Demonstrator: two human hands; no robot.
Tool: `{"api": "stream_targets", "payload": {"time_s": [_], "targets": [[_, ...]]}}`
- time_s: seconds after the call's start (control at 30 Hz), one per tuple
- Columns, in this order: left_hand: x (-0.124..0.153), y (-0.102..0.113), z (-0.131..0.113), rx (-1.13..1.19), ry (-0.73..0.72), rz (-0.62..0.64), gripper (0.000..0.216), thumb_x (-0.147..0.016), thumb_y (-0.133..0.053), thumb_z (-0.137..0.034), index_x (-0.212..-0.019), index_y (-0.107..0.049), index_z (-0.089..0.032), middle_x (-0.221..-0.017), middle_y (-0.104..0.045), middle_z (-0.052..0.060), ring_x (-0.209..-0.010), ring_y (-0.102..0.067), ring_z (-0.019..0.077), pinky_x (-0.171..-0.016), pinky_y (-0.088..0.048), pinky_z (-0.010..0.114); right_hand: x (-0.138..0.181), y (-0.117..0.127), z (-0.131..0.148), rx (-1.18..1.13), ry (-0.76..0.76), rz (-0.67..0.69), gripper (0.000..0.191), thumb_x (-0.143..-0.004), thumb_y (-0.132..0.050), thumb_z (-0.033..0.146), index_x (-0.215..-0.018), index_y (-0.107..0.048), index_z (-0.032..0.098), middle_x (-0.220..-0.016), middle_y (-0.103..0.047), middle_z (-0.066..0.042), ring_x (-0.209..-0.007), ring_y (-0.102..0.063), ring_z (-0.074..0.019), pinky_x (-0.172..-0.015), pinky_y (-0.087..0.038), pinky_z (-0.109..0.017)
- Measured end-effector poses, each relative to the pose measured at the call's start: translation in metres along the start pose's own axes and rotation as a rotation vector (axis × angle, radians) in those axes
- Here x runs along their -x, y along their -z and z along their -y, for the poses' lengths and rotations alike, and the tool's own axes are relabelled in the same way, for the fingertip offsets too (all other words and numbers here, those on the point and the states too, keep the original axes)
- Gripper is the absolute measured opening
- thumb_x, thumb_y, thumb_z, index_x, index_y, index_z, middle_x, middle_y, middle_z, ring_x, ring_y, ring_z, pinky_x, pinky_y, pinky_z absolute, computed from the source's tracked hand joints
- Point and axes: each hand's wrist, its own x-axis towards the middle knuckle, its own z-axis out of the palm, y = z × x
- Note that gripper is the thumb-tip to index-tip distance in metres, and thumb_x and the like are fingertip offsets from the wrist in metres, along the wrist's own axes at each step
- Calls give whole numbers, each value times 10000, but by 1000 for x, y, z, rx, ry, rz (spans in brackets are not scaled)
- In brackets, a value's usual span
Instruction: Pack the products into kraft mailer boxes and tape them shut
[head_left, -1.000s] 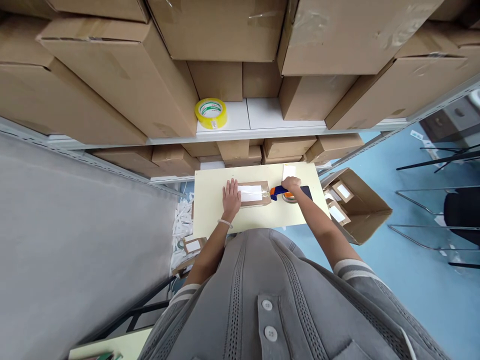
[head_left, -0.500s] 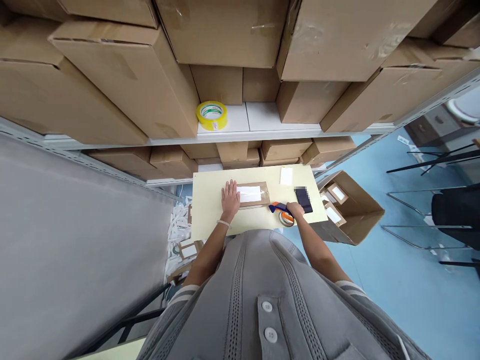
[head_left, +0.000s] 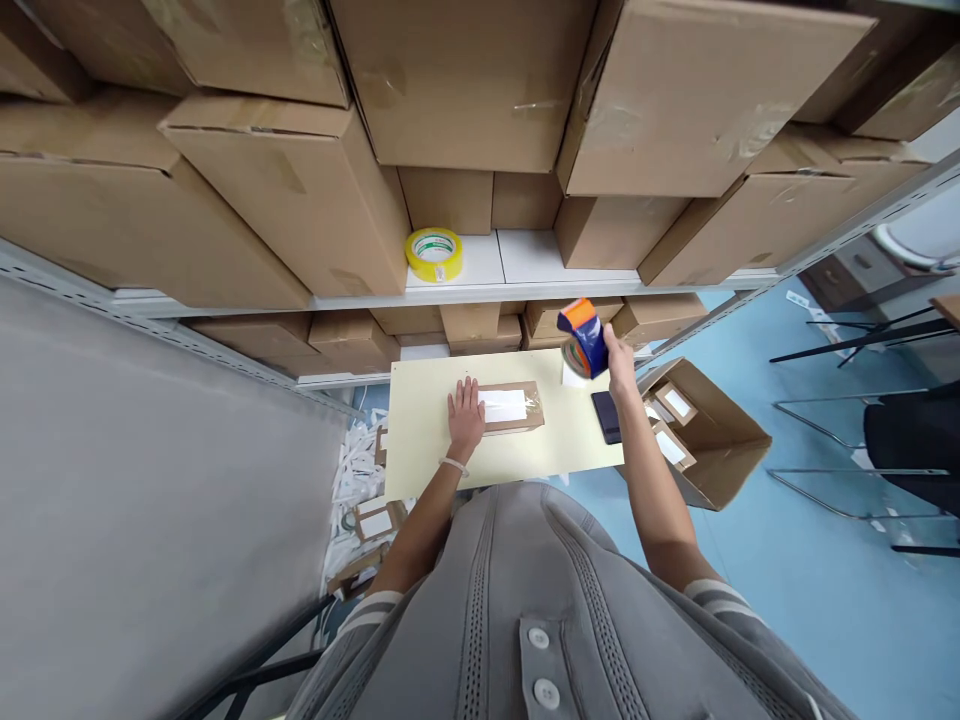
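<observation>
Both hands are busy: our left hand (head_left: 465,425) lies flat, open, on the labelled cardboard parcel (head_left: 517,408) on the pale table (head_left: 420,450). Our right hand (head_left: 621,368) clasps the blue-and-orange tape dispenser (head_left: 583,338) aloft over the far right corner, hiding its handle. Our forearm (head_left: 651,480) partly covers a dark phone (head_left: 604,412).

Nothing is legible: the white label (head_left: 503,405) on the small brown cardboard parcel (head_left: 534,394) and the yellow tape roll (head_left: 433,254)'s green print are too small.
</observation>
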Motion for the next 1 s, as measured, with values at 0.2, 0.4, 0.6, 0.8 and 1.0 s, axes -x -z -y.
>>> {"api": "stream_targets", "payload": {"time_s": [0.2,0.4,0.6,0.8,1.0], "targets": [[-1,-3,2,-35,-3,-25,579,-989,-202,-311,-1539,-235,-133,-1602,-239,66,-1504,-103,225,-1221,-105,476,-47,-42,101,334,503,-52,588,-867,-409,727,-942,-614,181,-853,-660,-93,-836,-584,-261,-811,-435,-378],[-1,-3,5,-74,-11,-46,566,-990,-206,-303,-1535,-253,-157,-1599,-251,47,-1496,-151,224,-1214,-167,463,-93,-103,125,611,648,33,522,-957,-368,545,-1106,-647,129,-1174,-655,-218,-1107,-548,-345,-975,-344,-473],[-1,-4,6,-50,-8,-70,575,-978,-238,-298,-1542,-235,-183,-1593,-266,55,-1495,-154,221,-1213,-174,482,-98,-139,118,573,622,67,441,-953,-425,483,-1140,-640,147,-1160,-663,-203,-1156,-516,-346,-1018,-312,-496],[-3,0,5,54,-2,-39,586,-970,-240,-327,-1543,-250,-206,-1589,-273,64,-1496,-141,239,-1217,-160,496,-86,-125,118,395,639,63,420,-936,-464,487,-1167,-583,157,-1234,-586,-191,-1189,-471,-338,-1048,-310,-504],[-6,5,1,82,1,-10,580,-976,-230,-318,-1532,-272,-158,-1594,-264,75,-1501,-118,236,-1220,-133,490,-15,-114,43,108,295,-64,378,-975,-320,448,-1159,-539,200,-1229,-572,-137,-1199,-483,-255,-1077,-340,-431]]}}
